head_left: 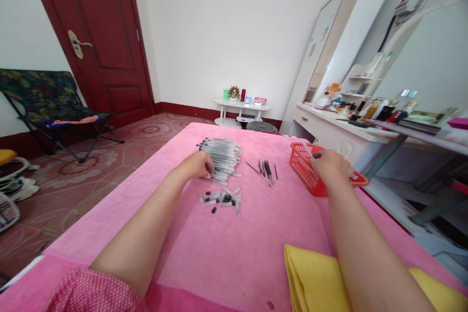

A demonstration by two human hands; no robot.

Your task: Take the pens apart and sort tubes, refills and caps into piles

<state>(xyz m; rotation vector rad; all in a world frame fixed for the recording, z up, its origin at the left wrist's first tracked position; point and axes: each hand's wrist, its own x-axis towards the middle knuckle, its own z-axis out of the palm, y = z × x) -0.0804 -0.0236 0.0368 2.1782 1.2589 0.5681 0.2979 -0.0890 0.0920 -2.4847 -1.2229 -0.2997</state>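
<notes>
Clear pens with dark tips lie side by side in a pile (pixel 221 153) on the pink cloth. At the near left edge of this pile is my left hand (pixel 199 165), its fingers curled inward; what they grip, if anything, is hidden. My right hand (pixel 332 165) is over the red plastic basket (pixel 305 170), closed on a whitish, see-through pen barrel (pixel 306 147) that points up and left. Loose pen caps and small black plugs (pixel 224 199) are scattered in front of the pile. Several thin black refills (pixel 268 171) lie between pile and basket.
A folded yellow cloth (pixel 310 280) lies at the near right under my right forearm. Beyond the table's right edge stands a white dresser (pixel 329 129) crowded with bottles. A low white stand (pixel 241 105) is by the far wall, a folding chair (pixel 54 107) at left.
</notes>
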